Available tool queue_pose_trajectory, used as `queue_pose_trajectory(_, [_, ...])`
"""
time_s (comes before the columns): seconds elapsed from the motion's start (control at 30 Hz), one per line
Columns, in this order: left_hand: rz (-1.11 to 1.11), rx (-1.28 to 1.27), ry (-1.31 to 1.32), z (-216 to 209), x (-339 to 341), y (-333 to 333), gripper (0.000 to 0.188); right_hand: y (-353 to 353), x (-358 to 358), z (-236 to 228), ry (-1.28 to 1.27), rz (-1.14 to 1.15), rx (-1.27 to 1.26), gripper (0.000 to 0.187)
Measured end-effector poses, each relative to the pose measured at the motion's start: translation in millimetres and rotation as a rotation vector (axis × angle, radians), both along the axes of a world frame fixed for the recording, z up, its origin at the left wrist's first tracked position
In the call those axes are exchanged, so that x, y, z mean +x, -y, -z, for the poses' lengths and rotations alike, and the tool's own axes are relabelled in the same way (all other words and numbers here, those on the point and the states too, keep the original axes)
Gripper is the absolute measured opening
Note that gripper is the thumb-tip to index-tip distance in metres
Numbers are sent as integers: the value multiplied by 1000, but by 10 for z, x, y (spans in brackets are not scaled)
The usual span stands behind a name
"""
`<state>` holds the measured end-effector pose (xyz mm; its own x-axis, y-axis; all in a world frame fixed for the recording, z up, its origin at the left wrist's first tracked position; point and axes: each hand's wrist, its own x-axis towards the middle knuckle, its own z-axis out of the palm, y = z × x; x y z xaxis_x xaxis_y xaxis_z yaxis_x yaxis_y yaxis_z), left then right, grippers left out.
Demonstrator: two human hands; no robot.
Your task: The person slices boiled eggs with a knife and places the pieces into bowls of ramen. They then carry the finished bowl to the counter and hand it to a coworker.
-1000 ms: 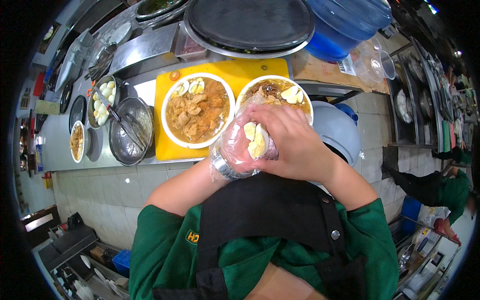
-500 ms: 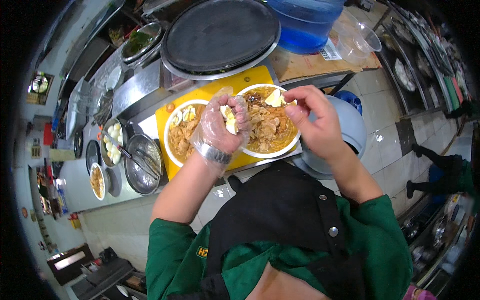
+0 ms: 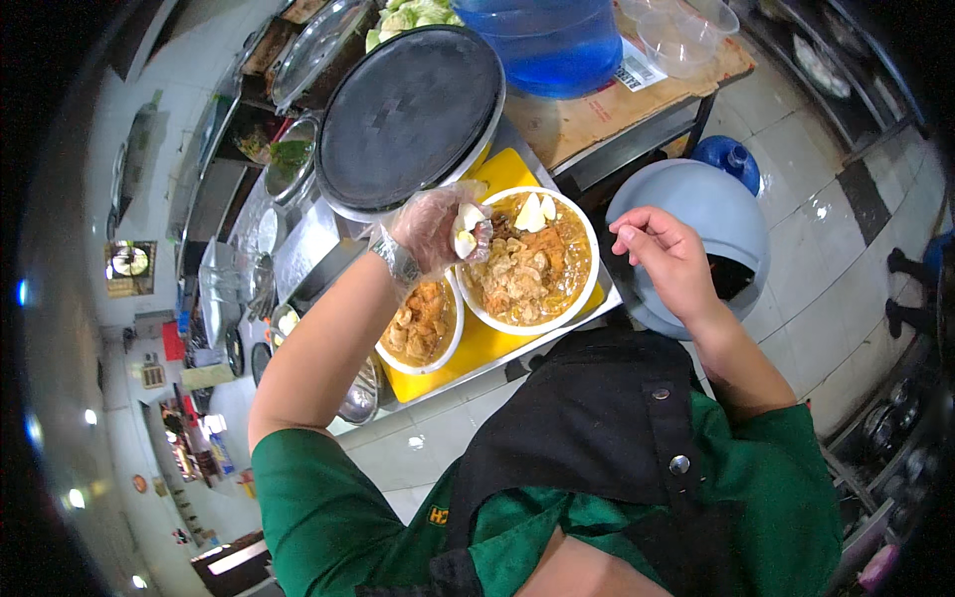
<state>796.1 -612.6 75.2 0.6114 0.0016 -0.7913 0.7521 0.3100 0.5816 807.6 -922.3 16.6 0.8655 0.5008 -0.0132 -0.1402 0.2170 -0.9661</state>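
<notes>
Two changes stand out against half a second ago: the right hand (image 3: 665, 257), then at the right bowl (image 3: 534, 329), is now well apart from it, in front of the bin (image 3: 686, 184) at right of the frame; and the left bowl (image 3: 423, 369), whose egg halves showed then, now has its upper part hidden behind the left hand (image 3: 438, 234); the whole view has turned too, so both bowls sit differently in the frame.

The left arm slants up from the lower left to the centre, its hand (in a clear glove, a watch (image 3: 396, 264) at the wrist) at the right bowl's upper-left rim; its fingers are curled around cut egg (image 3: 466, 231), white and yolk showing; the right hand is bare, fingers bent and narrow, thumb near the index finger; whether the tips touch, I cannot tell.

The right bowl, near the centre, holds brown broth, pale meat, an orange portion and egg wedges (image 3: 530, 214) near its top; the left bowl shows similar meat; both stand on a yellow board (image 3: 510, 171); greens (image 3: 289, 154) fill a metal dish at upper left.
</notes>
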Motion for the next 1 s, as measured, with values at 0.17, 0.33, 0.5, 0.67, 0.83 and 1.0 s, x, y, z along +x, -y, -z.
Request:
queue_pose_trajectory(0.17, [-4,60,-57,80,282,123,17,264,167,87,-32,36,-27,13])
queue_pose_trajectory(0.33, [5,168,-37,112,385,202,24,434,296,151,-55,38,-42,14])
queue_pose_trajectory(0.5, [3,299,-8,101,405,287,28,377,364,241,22,34,-38,13])
queue_pose_trajectory(0.67, [49,324,-16,124,454,197,23,112,499,402,132,0,-191,14])
queue_pose_trajectory(0.83, [38,8,12,228,451,97,22,-256,696,546,254,53,-236,17])
queue_pose_trajectory(1.0, [-96,30,114,343,283,102,24,-512,628,589,315,-1,-172,15])
